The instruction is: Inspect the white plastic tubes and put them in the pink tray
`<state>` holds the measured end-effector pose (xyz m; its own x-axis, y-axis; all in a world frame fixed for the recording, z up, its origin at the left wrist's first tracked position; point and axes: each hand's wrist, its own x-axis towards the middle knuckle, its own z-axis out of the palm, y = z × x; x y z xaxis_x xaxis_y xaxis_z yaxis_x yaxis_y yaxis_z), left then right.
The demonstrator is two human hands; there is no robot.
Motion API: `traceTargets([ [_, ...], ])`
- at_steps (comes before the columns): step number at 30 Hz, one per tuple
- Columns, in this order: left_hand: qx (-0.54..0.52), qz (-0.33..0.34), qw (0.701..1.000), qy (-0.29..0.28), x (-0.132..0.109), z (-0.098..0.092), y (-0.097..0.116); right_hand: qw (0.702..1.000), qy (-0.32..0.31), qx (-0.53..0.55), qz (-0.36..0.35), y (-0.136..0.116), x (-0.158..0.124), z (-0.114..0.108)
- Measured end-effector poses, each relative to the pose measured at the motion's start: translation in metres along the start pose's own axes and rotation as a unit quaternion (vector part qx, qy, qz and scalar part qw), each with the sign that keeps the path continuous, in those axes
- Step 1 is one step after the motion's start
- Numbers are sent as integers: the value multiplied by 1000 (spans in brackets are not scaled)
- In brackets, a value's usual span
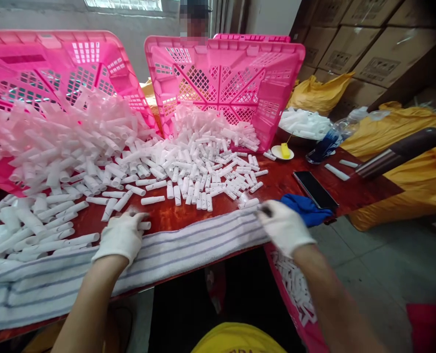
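My left hand [122,234], in a white glove, is closed at the front edge of the table. A short white tube [144,225] sticks out from its thumb side. Under both hands runs a folded towel [199,245] with grey-blue stripes. My right hand [286,225], gloved too, is at the towel's right end with curled, blurred fingers; whether they grip anything is unclear. Just beyond those fingertips lies a loose white tube [252,202]. A large heap of white tubes [192,166] spreads over the red table, some bearing small dark marks.
Two tipped pink baskets [282,73] [107,41] spill tubes at the back. To the right are a phone [315,189], a blue cloth [306,210], a bottle [331,137], a dark flask [401,152] and a small dish [276,153]. Cartons [379,63] are stacked behind; a person stands beyond.
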<state>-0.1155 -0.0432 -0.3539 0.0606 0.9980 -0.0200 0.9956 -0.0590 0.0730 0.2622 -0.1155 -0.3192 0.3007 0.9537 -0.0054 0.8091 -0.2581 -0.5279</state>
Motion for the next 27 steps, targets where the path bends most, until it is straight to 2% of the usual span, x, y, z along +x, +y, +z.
traceTargets([
  [2, -27, -4, 999, -39, 7, 5, 2, 996, -38, 63, -51, -37, 18, 40],
  [4, -104, -11, 994, -9, 8, 9, 14, 992, -40, 89, -85, -70, 37, 77],
  [6, -242, -19, 970, 33, 4, 11, 29, 989, -31, 113, -93, -89, 50, 99],
  [8, -411, -16, 911, 39, -3, 11, 42, 986, -27, 138, -93, -92, 57, 107],
  [10, -532, -5, 846, 16, -11, 9, 56, 982, -27, 158, -100, -82, 57, 105],
  [14, -646, -4, 761, -52, -24, 0, 89, 971, -22, 207, -119, -57, 47, 90],
  [16, -713, -33, 694, -94, -26, -4, 104, 955, -16, 273, -115, -54, 39, 78],
  [18, -792, -74, 595, -116, -26, -8, 116, 908, -40, 407, -89, -58, 32, 64],
  [20, -854, -100, 498, -115, -24, -10, 125, 829, -107, 547, -50, -64, 24, 52],
  [21, -870, -105, 469, -114, -24, -11, 129, 791, -142, 594, -31, -66, 22, 48],
  [22, -876, -106, 456, -117, -24, -11, 133, 767, -165, 620, -16, -67, 19, 46],
  [24, -869, -107, 464, -132, -28, -10, 140, 741, -163, 651, 5, -68, 18, 49],
  [26, -849, -107, 499, -137, -34, -7, 147, 739, -111, 664, 18, -68, 19, 56],
  [27, -832, -98, 529, -135, -38, -4, 150, 742, -79, 666, 23, -67, 20, 60],
])
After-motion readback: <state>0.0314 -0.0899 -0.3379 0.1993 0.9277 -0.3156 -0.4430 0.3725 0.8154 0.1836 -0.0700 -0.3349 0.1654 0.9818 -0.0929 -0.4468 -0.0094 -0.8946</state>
